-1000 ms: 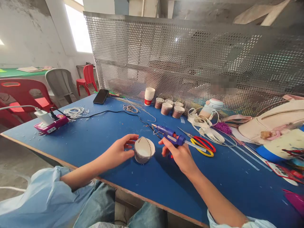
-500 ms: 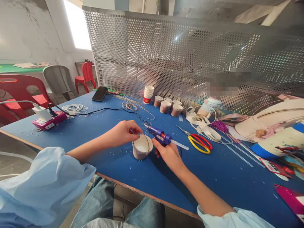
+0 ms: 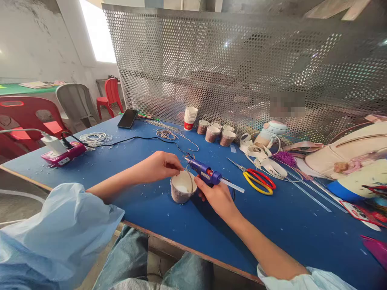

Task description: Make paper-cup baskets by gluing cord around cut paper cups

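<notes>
A small paper cup (image 3: 181, 194), white inside and wrapped in rough greyish-brown cord, stands on the blue table in front of me. A thin brown cord (image 3: 191, 180) runs across its mouth at the right side. My left hand (image 3: 166, 165) is closed in a pinch at the cup's back left rim; what is between the fingertips is too small to make out. My right hand (image 3: 218, 197) grips a blue hot glue gun (image 3: 203, 170), its nozzle pointing left above the cup's far rim. A clear glue stick (image 3: 232, 185) sticks out of its back end.
Behind stand a stack of paper cups (image 3: 190, 117) and several wrapped cups (image 3: 212, 134). Scissors (image 3: 258, 180), white ribbon (image 3: 269, 166) and a bag (image 3: 347, 149) are at the right. A black cable (image 3: 133, 139) runs from a pink power strip (image 3: 68, 154); a phone (image 3: 127, 119) lies at the back left.
The view has shifted slightly, so things on the table appear a little farther right. My hands, the cup and the glue gun keep nearly the same positions relative to each other.
</notes>
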The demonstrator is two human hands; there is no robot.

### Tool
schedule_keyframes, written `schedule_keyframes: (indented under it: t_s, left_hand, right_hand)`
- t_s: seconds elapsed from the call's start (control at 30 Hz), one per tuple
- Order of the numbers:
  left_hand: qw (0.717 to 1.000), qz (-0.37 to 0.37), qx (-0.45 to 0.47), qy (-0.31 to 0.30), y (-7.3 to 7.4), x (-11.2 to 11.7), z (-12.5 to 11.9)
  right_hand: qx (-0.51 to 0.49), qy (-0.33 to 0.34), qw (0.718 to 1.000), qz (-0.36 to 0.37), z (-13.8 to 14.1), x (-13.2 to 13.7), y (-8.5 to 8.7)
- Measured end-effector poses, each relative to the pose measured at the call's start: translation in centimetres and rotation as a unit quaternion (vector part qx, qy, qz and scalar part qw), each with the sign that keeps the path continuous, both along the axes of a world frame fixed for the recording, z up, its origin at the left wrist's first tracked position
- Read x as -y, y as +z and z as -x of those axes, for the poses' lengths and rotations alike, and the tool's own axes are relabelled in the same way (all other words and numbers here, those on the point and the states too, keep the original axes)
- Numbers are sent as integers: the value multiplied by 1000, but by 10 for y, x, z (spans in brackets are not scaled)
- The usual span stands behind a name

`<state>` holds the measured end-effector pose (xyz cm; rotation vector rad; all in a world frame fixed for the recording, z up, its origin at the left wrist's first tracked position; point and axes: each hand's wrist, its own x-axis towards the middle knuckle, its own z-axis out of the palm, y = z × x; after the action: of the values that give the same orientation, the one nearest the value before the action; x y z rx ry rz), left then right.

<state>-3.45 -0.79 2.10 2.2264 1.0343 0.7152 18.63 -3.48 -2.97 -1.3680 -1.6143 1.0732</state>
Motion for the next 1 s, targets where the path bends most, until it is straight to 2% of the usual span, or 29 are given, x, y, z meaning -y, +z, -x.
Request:
schedule_keyframes:
  t_s: [0.27,0.37,0.47,0.6,0.7,0.83,1.0]
  left_hand:
    - [999,-31,30,12,-6,4,0]
    - [998,-19,63,26,-11,6,-1]
    - [995,1,89,42,-13,9,-2]
    - [992,25,111,49,-13,12,-2]
    - [992,28,117,44,-13,13,-1]
    - [993,20,104,52,-15,17,0]
    - [992,-36,80,89,-22,23,-3]
  right_hand:
    - [19,1,1000,-16,0,0,-1]
    - [25,-5,1000,-7,-4,3,9]
    - [26,-15,999,10,-17,8,28]
    - [4,40,999,37,-39,14,56]
    - [16,102,991,87,-47,19,67]
    - [42,138,982,120,-43,23,71]
    - [65,152,978,129,-36,23,69]
